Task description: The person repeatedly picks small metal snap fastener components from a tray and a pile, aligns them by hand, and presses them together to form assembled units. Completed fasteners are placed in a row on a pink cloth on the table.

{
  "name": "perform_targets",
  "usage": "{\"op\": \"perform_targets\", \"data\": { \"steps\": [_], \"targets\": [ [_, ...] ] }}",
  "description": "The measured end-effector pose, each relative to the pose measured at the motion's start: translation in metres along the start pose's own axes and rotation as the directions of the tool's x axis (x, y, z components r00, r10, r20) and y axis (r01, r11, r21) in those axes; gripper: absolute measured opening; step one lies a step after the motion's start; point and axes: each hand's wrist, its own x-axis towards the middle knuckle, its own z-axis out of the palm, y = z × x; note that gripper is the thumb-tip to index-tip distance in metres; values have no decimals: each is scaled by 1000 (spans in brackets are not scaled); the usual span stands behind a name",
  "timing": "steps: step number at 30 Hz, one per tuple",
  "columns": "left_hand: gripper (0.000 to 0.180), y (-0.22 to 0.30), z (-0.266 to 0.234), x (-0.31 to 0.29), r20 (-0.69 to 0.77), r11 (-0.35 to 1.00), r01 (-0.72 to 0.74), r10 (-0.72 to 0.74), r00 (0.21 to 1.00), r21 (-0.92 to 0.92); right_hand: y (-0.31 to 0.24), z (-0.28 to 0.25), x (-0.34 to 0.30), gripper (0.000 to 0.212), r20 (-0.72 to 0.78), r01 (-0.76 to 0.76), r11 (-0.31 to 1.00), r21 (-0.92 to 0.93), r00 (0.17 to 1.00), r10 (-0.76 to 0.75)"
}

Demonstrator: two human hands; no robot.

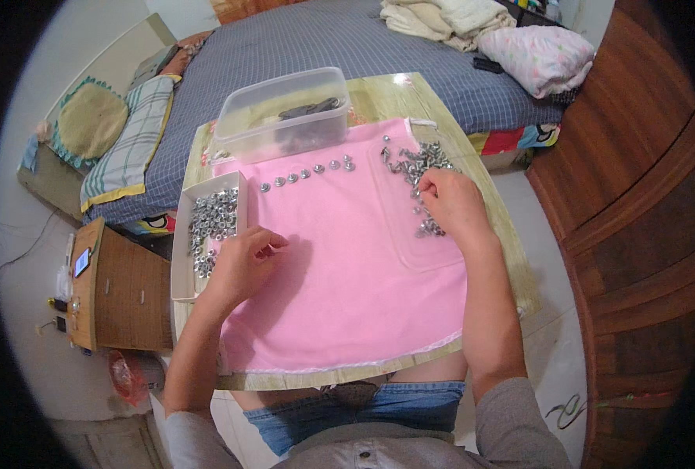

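Observation:
My left hand (249,264) hovers over the pink cloth (339,289), beside a white box (179,270) of small metal nuts (210,219). Its fingers are curled together; whatever they may hold is too small to make out. Over a clear plastic lid (422,254) on the right, my right hand (453,205) pinches at the edge of a pile of silvery screws (422,162). Its fingertips are closed, and what is between them is hidden. Farther back, several small round metal pieces (304,173) stand in an uneven row on the cloth.
Behind the row stands a clear plastic tub (242,141) with dark items inside. The cloth covers most of a small wood-patterned table (398,90). A bed with a checked cover (300,47) lies beyond. A wooden cabinet (132,293) is at left, a brown wooden surface (637,234) at right.

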Motion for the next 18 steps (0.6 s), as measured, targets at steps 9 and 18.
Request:
{"op": "perform_targets", "data": {
  "steps": [9, 18],
  "targets": [
    [15, -2, 8, -5, -57, 994, -28, 22, 998, -107, 3, 14, 1, 8, 11, -2, 997, -71, 1000, 3],
    [13, -14, 7, -5, -88, 988, -56, 43, 995, -146, -16, 13, 5, 6, -207, 53, 939, 340, 978, 19]
  ]
}}
